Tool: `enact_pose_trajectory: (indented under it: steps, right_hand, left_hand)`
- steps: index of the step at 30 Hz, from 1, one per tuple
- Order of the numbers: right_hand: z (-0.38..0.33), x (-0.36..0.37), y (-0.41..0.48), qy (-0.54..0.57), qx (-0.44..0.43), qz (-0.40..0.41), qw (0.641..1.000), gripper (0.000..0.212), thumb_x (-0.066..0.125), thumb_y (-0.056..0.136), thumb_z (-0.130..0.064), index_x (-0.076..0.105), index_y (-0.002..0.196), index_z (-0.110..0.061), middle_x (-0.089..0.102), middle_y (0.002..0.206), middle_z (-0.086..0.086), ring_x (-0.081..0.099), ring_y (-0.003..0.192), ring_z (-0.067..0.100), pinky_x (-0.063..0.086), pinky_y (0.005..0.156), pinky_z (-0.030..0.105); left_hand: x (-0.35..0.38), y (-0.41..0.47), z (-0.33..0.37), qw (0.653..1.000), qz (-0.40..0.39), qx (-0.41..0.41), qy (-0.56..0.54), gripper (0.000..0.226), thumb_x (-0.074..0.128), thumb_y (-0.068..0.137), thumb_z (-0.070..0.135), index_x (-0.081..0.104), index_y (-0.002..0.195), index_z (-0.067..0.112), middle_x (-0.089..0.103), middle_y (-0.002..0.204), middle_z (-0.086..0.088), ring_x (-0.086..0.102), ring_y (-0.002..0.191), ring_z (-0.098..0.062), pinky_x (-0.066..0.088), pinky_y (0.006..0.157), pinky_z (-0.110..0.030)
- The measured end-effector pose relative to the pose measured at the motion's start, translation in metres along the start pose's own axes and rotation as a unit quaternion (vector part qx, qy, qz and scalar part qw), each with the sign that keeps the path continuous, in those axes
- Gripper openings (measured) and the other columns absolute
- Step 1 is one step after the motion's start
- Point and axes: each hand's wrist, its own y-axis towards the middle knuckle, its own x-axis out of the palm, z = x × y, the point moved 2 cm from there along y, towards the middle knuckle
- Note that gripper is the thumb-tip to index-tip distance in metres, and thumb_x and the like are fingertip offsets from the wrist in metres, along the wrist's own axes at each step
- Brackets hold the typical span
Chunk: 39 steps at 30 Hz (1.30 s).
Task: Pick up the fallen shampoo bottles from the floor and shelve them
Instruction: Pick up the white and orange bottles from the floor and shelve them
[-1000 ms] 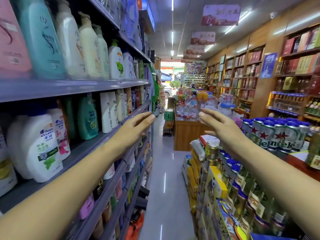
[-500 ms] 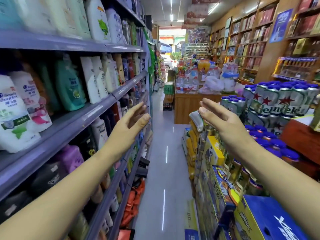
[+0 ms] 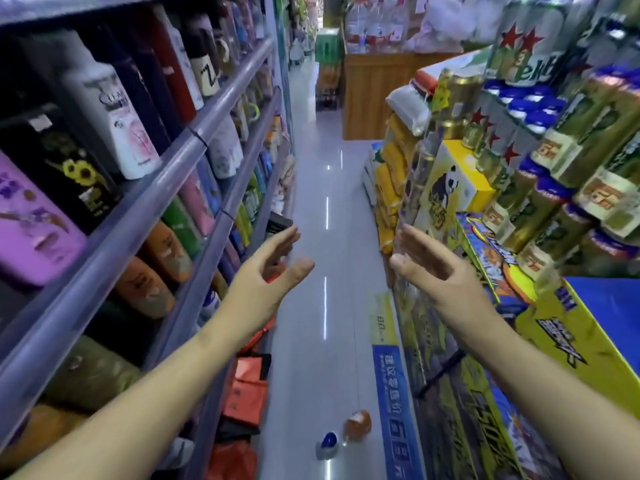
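Two fallen shampoo bottles lie on the pale aisle floor near the bottom of the view: an orange bottle (image 3: pixel 357 425) and, just left of it, a white bottle with a blue cap (image 3: pixel 327 445). My left hand (image 3: pixel 268 275) and my right hand (image 3: pixel 427 268) are stretched out in front of me, well above the floor, fingers apart, holding nothing. The grey shampoo shelves (image 3: pixel 152 174) run along the left, packed with standing bottles.
Stacked beer cans and cartons (image 3: pixel 540 188) and a blue and yellow box (image 3: pixel 588 327) line the right side. Orange bags (image 3: pixel 247 386) lie at the foot of the left shelves. A wooden counter (image 3: pixel 374 95) closes the aisle's far end.
The view has tilted downward, so the lower shelves and the floor with the two fallen bottles have come into sight. Both hands stay outstretched and empty.
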Motion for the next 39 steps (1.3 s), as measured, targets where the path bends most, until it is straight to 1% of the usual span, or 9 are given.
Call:
enact_pose_trajectory:
  steps: [5, 9, 14, 19, 25, 28, 31, 35, 39]
  right_hand:
    - [0.119, 0.009, -0.013, -0.012, 0.052, -0.007, 0.999, 0.073, 0.076, 0.067, -0.04, 0.059, 0.137, -0.025, 0.062, 0.131, -0.02, 0.056, 0.118, -0.014, 0.044, 0.101, 0.014]
    - [0.221, 0.013, -0.031, -0.017, 0.099, -0.014, 0.995, 0.079, 0.079, 0.064, -0.044, 0.057, 0.139, -0.03, 0.062, 0.135, -0.014, 0.056, 0.125, -0.005, 0.046, 0.101, 0.019]
    - [0.352, 0.021, -0.064, -0.042, 0.15, -0.025, 0.987, 0.082, 0.084, 0.066, -0.047, 0.052, 0.141, -0.039, 0.059, 0.138, -0.017, 0.052, 0.125, -0.011, 0.042, 0.104, 0.023]
    - [0.473, 0.035, -0.088, -0.046, 0.182, -0.025, 0.982, 0.084, 0.081, 0.059, -0.049, 0.051, 0.137, -0.043, 0.056, 0.137, -0.021, 0.048, 0.118, -0.024, 0.039, 0.112, 0.034]
    - [0.585, 0.047, -0.107, -0.085, 0.191, -0.071, 0.975, 0.109, 0.085, 0.052, -0.063, 0.037, 0.148, -0.045, 0.043, 0.152, -0.021, 0.04, 0.137, -0.004, 0.033, 0.117, 0.037]
    - [0.632, 0.051, -0.114, -0.114, 0.212, -0.112, 0.964, 0.119, 0.088, 0.046, -0.066, 0.029, 0.149, -0.054, 0.034, 0.159, -0.019, 0.033, 0.145, 0.005, 0.03, 0.118, 0.037]
    - [0.667, 0.054, -0.118, -0.16, 0.226, -0.153, 0.949, 0.127, 0.088, 0.044, -0.066, 0.023, 0.152, -0.052, 0.032, 0.159, -0.017, 0.032, 0.145, 0.008, 0.029, 0.118, 0.038]
    - [0.699, 0.059, -0.117, -0.166, 0.233, -0.17, 0.943, 0.118, 0.092, 0.054, -0.043, 0.028, 0.153, -0.042, 0.044, 0.149, -0.016, 0.04, 0.135, 0.009, 0.034, 0.11, 0.031]
    - [0.722, 0.061, -0.109, -0.148, 0.235, -0.163, 0.947, 0.078, 0.088, 0.067, -0.013, 0.051, 0.13, -0.04, 0.064, 0.124, -0.009, 0.058, 0.12, 0.016, 0.05, 0.098, 0.032]
  left_hand:
    - [0.03, -0.025, -0.127, 0.997, -0.002, -0.071, -0.016, 0.073, 0.075, 0.064, 0.072, 0.054, 0.129, 0.047, 0.058, 0.14, 0.017, 0.05, 0.134, -0.002, 0.037, 0.115, -0.044]
    - [0.061, -0.05, -0.226, 0.993, -0.012, -0.116, -0.008, 0.066, 0.075, 0.067, 0.067, 0.052, 0.127, 0.051, 0.058, 0.138, 0.022, 0.051, 0.131, 0.002, 0.039, 0.113, -0.039]
    - [0.102, -0.087, -0.345, 0.985, -0.031, -0.168, 0.007, 0.064, 0.071, 0.067, 0.06, 0.047, 0.127, 0.054, 0.053, 0.14, 0.025, 0.049, 0.13, 0.004, 0.038, 0.113, -0.035]
    - [0.134, -0.124, -0.451, 0.979, -0.048, -0.196, 0.029, 0.088, 0.072, 0.061, 0.06, 0.036, 0.14, 0.046, 0.046, 0.148, 0.02, 0.044, 0.133, 0.004, 0.037, 0.112, -0.033]
    - [0.153, -0.164, -0.553, 0.957, -0.1, -0.264, 0.068, 0.125, 0.083, 0.048, 0.066, 0.014, 0.152, 0.055, 0.023, 0.16, 0.02, 0.031, 0.144, -0.014, 0.032, 0.113, -0.037]
    - [0.161, -0.181, -0.588, 0.954, -0.117, -0.27, 0.058, 0.125, 0.088, 0.055, 0.055, 0.008, 0.152, 0.056, 0.017, 0.16, 0.025, 0.025, 0.148, -0.01, 0.029, 0.111, -0.032]
    - [0.17, -0.192, -0.62, 0.946, -0.134, -0.286, 0.077, 0.133, 0.088, 0.052, 0.059, 0.003, 0.154, 0.051, 0.014, 0.158, 0.028, 0.023, 0.146, -0.007, 0.03, 0.11, -0.03]
    - [0.185, -0.2, -0.65, 0.942, -0.153, -0.287, 0.081, 0.127, 0.09, 0.059, 0.048, 0.007, 0.155, 0.045, 0.022, 0.156, 0.028, 0.028, 0.141, -0.002, 0.03, 0.112, -0.026]
    - [0.199, -0.194, -0.667, 0.944, -0.134, -0.289, 0.082, 0.098, 0.088, 0.07, 0.032, 0.028, 0.148, 0.039, 0.055, 0.128, 0.021, 0.056, 0.113, -0.003, 0.042, 0.089, -0.014]
